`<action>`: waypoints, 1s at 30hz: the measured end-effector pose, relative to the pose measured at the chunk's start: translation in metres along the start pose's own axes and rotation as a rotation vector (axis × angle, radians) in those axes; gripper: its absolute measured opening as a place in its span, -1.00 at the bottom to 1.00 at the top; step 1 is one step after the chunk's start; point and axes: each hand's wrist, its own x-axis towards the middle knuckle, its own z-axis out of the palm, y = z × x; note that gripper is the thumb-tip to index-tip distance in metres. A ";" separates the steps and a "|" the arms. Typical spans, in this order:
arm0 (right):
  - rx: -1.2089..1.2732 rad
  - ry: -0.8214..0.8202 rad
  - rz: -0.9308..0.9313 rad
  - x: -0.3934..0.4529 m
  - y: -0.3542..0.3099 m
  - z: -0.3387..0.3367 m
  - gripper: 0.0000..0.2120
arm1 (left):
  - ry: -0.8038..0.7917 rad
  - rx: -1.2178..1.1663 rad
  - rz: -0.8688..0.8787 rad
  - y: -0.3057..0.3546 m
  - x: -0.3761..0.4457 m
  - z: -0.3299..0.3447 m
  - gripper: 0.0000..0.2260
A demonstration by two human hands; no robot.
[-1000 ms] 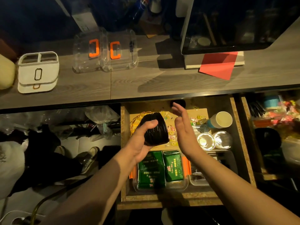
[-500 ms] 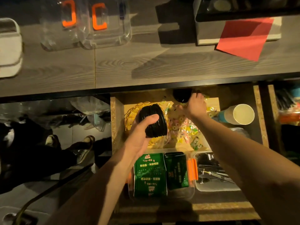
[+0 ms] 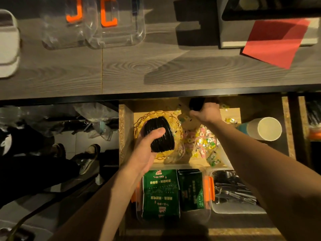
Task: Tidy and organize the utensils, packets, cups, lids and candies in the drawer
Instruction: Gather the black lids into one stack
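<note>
My left hand [image 3: 147, 150] grips a stack of black lids [image 3: 160, 134] above a gold wire basket [image 3: 171, 119] at the drawer's back left. My right hand [image 3: 206, 113] reaches to the drawer's back edge and holds another black object [image 3: 196, 103], partly hidden under the countertop. Loose wrapped candies [image 3: 203, 141] lie scattered on the drawer floor between the basket and a paper cup [image 3: 268, 128] lying on its side. Green packets [image 3: 161, 192] fill a clear container with orange clips at the front. A tray of dark utensils [image 3: 232, 190] sits to its right.
The wooden countertop [image 3: 121, 72] overhangs the drawer's back. On it stand two clear containers with orange latches [image 3: 107, 20], a white holder [image 3: 7, 44] and a red sheet [image 3: 272, 42]. A second open drawer [image 3: 312, 129] is at the right. A person's shoes [image 3: 90, 157] show on the floor at left.
My right hand has gone from hovering beside the lid stack to the drawer's back edge, where it now holds a black object. The left hand keeps the lid stack nearly still.
</note>
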 end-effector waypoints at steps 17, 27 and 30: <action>1.302 -0.163 -0.329 -0.219 -0.025 -0.091 -0.28 | -0.103 0.076 0.098 0.023 -0.071 0.037 -0.40; 1.078 -0.119 -0.460 -0.263 -0.046 -0.120 -0.28 | -0.173 0.139 0.166 0.035 -0.123 0.050 -0.15; 1.043 -0.153 -0.482 -0.270 -0.046 -0.123 -0.23 | -0.194 0.124 0.158 0.039 -0.129 0.050 0.01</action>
